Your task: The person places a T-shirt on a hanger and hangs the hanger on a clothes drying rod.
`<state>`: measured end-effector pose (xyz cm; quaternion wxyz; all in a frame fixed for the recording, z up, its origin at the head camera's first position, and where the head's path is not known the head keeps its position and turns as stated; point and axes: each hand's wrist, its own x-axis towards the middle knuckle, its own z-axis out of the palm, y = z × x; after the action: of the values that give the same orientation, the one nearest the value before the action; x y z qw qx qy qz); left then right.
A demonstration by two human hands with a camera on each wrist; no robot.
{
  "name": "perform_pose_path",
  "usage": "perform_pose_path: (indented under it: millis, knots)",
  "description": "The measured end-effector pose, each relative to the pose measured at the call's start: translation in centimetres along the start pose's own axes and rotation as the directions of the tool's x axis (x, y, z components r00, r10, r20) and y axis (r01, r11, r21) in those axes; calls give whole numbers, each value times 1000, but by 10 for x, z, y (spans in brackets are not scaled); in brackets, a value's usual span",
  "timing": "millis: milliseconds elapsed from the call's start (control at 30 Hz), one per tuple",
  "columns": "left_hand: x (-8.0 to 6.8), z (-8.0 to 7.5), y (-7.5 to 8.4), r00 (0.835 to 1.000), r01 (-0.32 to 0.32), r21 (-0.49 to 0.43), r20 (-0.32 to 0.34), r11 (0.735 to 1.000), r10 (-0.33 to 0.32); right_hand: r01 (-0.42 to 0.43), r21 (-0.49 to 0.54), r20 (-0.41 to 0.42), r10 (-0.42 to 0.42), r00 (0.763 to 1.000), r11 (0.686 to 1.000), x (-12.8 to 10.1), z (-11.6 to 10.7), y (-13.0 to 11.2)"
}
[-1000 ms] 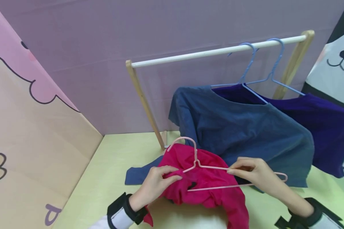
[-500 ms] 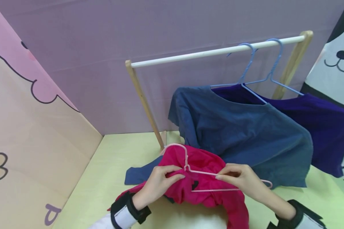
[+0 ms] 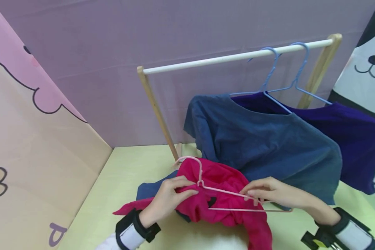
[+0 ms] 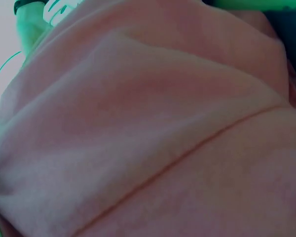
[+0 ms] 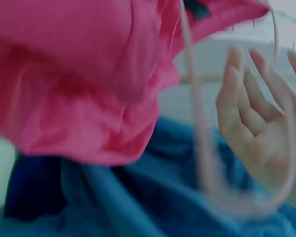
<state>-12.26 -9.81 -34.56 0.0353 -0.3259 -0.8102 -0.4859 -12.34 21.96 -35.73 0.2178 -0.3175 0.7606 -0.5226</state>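
Note:
A crimson shirt (image 3: pixel 225 173) lies bunched in the middle, and my left hand (image 3: pixel 172 194) pinches its neckline edge between thumb and fingers. The pink hanger (image 3: pixel 200 172) has its left end hidden inside the shirt, hook pointing up and left, right end sticking out. My right hand (image 3: pixel 275 191) is at the hanger's right arm with fingers loosely extended. In the right wrist view those fingers (image 5: pixel 241 98) are spread and uncurled beside the blurred hanger (image 5: pixel 200 143). Shirt cloth (image 4: pixel 138 108) fills the left wrist view and hides the left fingers.
Behind stands a rack with a white rail (image 3: pixel 206 62) and wooden posts (image 3: pixel 159 114). A blue-grey shirt (image 3: pixel 262 139) and a purple shirt (image 3: pixel 356 139) hang there on blue hangers (image 3: pixel 270 73). Another blue cloth (image 3: pixel 150 190) lies partly under the crimson shirt on the pale table (image 3: pixel 122 163).
The hanger has slid left, its left end going into the crimson shirt. My right hand moved left with it, then loosened its pinch and shifted right. The left hand keeps its pinch.

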Motion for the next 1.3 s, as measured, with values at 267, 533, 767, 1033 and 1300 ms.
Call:
perform_pose_path:
  millis: [267, 533, 767, 1033, 1300]
  knots:
    - [1, -9, -2, 994, -103, -52, 17, 993, 104, 36, -33, 61, -34, 998, 999, 11, -13, 5]
    - [1, -12, 0, 993, -112, -70, 26, 991, 114, -2, -112, 142, 18, 990, 994, 36, -8, -4]
    - [-1, -17, 0, 998, -68, -67, 12, 995, 69, -11, -179, 155, 39, 987, 984, 46, 2, 0]
    - [1, -20, 1, 996, -87, 3, -4, 996, 87, -47, -196, 162, 80, 984, 980, 48, 11, 6]
    - [0, -23, -2, 995, 81, -8, -54, 997, -81, 231, -289, 156, -192, 969, 929, 34, 8, 29]
